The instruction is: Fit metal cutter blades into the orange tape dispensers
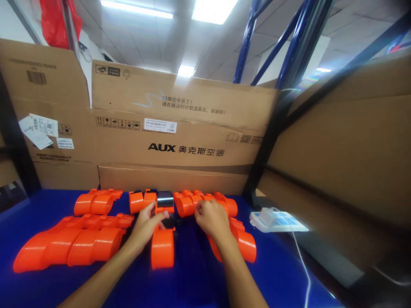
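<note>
My left hand (145, 224) is closed, with thumb and fingers at the sides of an orange plastic piece with a dark top and a pale toothed strip (165, 201), which looks like a tape dispenser. Just below it stands another orange piece (162, 249), rounded and wide. Between my hands lies a small black part (171, 222), partly hidden. My right hand (212, 218) has its fingers curled together in front of a back row of orange pieces (186, 204); what they pinch, if anything, is hidden. More orange pieces (246, 246) show beside the right wrist.
Rows of joined orange pieces (94, 246) lie on the blue table surface (192, 278) at left, with a smaller group (93, 203) behind. Cardboard (128, 149) walls the back. A white power strip (279, 221) with a cable sits at right, near a dark rack post (265, 149).
</note>
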`<state>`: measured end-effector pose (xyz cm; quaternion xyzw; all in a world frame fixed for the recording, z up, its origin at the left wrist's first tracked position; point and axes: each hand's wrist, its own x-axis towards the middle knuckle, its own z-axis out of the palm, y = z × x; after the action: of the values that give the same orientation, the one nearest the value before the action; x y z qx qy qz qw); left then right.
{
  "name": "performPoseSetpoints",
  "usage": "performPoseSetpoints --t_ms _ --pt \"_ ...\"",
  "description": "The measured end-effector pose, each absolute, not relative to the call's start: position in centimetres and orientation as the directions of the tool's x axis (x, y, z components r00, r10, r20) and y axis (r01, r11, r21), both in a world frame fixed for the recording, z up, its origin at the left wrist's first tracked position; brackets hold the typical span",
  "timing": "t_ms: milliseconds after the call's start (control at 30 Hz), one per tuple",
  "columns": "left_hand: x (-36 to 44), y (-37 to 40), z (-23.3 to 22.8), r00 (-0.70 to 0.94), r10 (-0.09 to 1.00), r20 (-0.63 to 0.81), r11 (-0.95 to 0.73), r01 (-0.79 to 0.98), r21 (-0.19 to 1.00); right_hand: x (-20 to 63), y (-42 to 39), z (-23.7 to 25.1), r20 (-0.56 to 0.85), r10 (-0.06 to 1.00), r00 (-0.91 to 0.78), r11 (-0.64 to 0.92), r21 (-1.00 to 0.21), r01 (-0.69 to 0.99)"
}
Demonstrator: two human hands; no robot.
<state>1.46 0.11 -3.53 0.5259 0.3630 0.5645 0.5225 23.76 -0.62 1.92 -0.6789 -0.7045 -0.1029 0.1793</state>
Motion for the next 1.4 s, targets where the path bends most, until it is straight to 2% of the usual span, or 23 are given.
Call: performPoseSetpoints --t_ms 133,333,867,1000,1167,1400 --pt "1.5 0.1 -3.5 0.098 0.968 0.230 -0.205 -0.212 0.955 23.9 -0.6 1.3 0.297 0.952 -0.080 0.094 -0.034 0.995" --pt "1.5 0.2 -3.4 0.088 0.965 0.246 -0.225 -0.201 0.953 23.9 0.0 0.9 0.229 0.973 0.005 -0.002 -0.012 1.000" --pt "1.5 0.2 -3.5 0.110 0.958 0.266 -0.243 -0.185 0.952 23.6 -0.1 0.5 0.209 0.977 -0.035 0.038 -0.012 0.999" --pt "1.5 0.1 -3.4 0.111 0.961 0.254 -0.231 -0.185 0.955 23.8 -0.2 0.9 0.217 0.973 -0.073 0.080 -0.024 0.996" --pt "1.5 0.3 -3.5 0.112 0.961 0.255 -0.231 -0.192 0.954 24.3 -0.8 1.8 0.247 0.947 -0.207 0.228 -0.062 0.972" --pt "1.5 0.5 -3.8 0.106 0.961 0.255 -0.233 -0.185 0.955 24.0 -1.4 1.5 0.114 0.955 -0.272 0.281 -0.073 0.957"
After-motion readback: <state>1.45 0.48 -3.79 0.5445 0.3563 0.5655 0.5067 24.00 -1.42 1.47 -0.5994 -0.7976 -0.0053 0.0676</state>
